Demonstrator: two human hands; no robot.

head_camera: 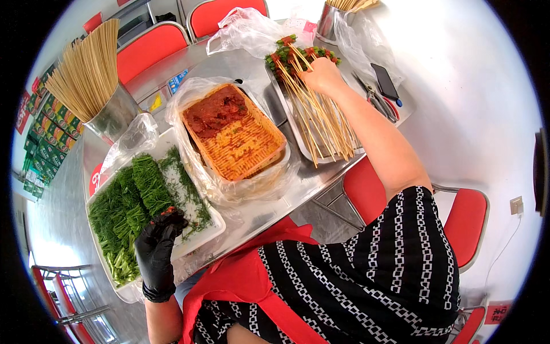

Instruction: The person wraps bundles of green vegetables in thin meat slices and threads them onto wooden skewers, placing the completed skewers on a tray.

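Observation:
My left hand (160, 249), in a black glove with red paste on its fingertips, hovers over the near edge of a white tray (219, 228) of green dill-like herbs (148, 185); whether its curled fingers hold anything cannot be told. My bare right hand (320, 75) is at the skewered green bundles (283, 56) coated in red paste, its fingers around wooden skewer sticks (320, 124) that lie on a metal tray (300, 144). Between my hands stands a plastic tub (240, 146) with red chilli-like paste (215, 109) at its far end, set in clear plastic film.
A metal container (116, 114) of bare sticks stands at the left, another (328, 21) at the far right. Scissors (378, 103) and a black phone-like object (384, 81) lie right of the metal tray. Plastic bags (249, 30) and red chairs (150, 49) are beyond.

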